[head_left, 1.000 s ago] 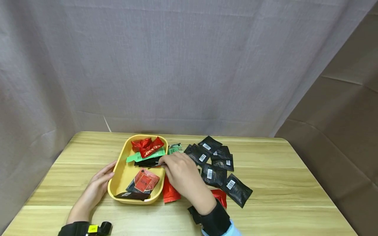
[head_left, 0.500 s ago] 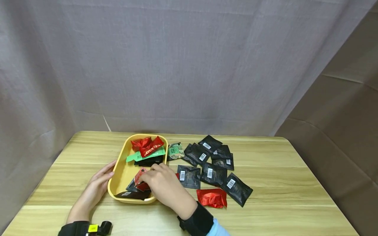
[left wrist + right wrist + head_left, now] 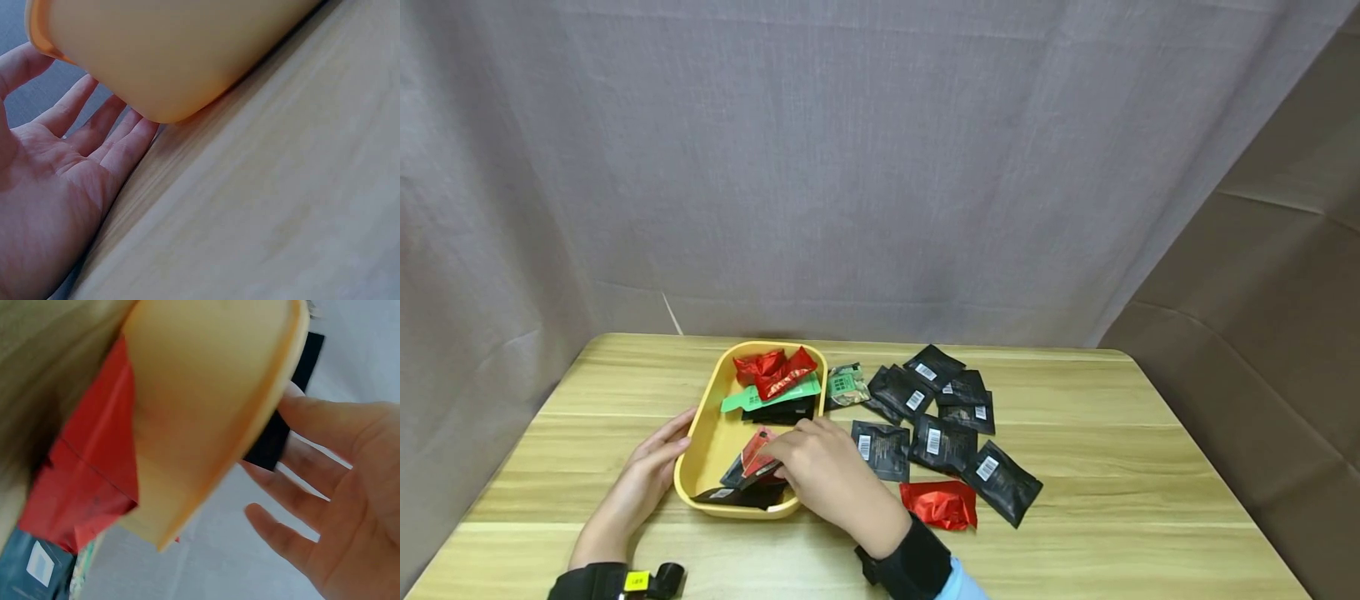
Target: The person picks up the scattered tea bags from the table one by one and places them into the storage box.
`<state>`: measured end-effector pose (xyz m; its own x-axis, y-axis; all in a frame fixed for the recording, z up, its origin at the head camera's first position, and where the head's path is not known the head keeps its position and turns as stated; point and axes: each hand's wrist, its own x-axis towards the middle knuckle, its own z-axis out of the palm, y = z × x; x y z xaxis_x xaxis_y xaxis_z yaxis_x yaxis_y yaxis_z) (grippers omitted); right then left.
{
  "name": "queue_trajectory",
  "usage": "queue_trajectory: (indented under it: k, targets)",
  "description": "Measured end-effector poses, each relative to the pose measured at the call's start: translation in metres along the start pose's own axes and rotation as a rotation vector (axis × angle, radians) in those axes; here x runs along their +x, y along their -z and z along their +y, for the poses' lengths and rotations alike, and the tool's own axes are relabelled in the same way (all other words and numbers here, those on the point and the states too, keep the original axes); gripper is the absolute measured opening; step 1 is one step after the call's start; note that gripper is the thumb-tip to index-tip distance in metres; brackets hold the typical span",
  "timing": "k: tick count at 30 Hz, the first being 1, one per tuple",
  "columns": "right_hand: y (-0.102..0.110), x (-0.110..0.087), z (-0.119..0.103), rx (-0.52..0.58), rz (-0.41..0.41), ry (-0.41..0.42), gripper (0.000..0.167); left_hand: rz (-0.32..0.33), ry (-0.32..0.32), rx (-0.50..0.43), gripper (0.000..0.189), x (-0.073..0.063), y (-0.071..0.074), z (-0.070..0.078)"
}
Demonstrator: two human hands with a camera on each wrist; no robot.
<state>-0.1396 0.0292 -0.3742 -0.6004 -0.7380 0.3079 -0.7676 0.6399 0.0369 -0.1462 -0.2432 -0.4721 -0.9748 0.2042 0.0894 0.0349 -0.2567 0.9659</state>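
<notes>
A yellow plastic tray (image 3: 718, 442) sits on the table, with red, green and black packets inside. My left hand (image 3: 643, 475) rests its relaxed fingers and thumb against the tray's left side; the left wrist view shows the fingertips at the outer wall (image 3: 169, 69). My right hand (image 3: 831, 475) reaches over the right rim near the front. Between its thumb and fingers it pinches a black packet (image 3: 272, 440), seen in the right wrist view. Beside that packet in the tray lie a red-and-black packet (image 3: 756, 450) and a black packet (image 3: 745, 495) along the front wall.
Several black packets (image 3: 943, 446) with barcode labels lie right of the tray. A red packet (image 3: 940, 504) is in front of them, and a green-labelled packet (image 3: 847, 385) lies by the tray's right rim. Another red packet (image 3: 94, 462) lies close against the tray's outer side.
My right hand has moved from the middle of the right rim toward the tray's front end, over the red-and-black packet. A black packet on the table has come into view. My left hand stays put.
</notes>
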Motion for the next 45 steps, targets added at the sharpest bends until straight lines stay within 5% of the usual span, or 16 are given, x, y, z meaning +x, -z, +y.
queue_trajectory:
  k: [20, 35, 45]
  targets:
    - [0.027, -0.016, 0.041, 0.132, -0.067, -0.226, 0.035, 0.008, 0.019, 0.018, 0.055, 0.001, 0.000, 0.000]
    - [0.012, -0.021, 0.049, 0.256, -0.378, -0.386, 0.058, 0.011, 0.003, 0.002, 0.050, -0.001, 0.001, 0.000]
    - [-0.003, -0.021, 0.052, 0.236, -0.438, -0.364, 0.067, 0.014, 0.030, 0.024, 0.058, 0.001, 0.000, 0.000]
